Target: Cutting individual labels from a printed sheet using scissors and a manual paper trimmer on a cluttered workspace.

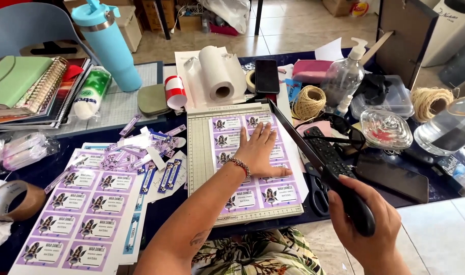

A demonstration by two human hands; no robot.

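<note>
My left hand (260, 150) lies flat, fingers apart, on a sheet of purple labels (232, 137) spread over a paper cutter board (199, 153). A beaded bracelet circles that wrist. My right hand (367, 224) grips the black handle (357, 209) of the cutter's blade arm (298, 135), which is raised at a slant above the board's right edge. The sheet shows small fairy figures on each label.
A second purple label sheet (74, 214) and cut strips (141, 150) lie left. A paper roll (217, 74), blue tumbler (107, 43), phone (267, 76), twine (308, 102), remote (326, 150), scissors (319, 193), brown tape (11, 201) and notebooks (23, 89) crowd the table.
</note>
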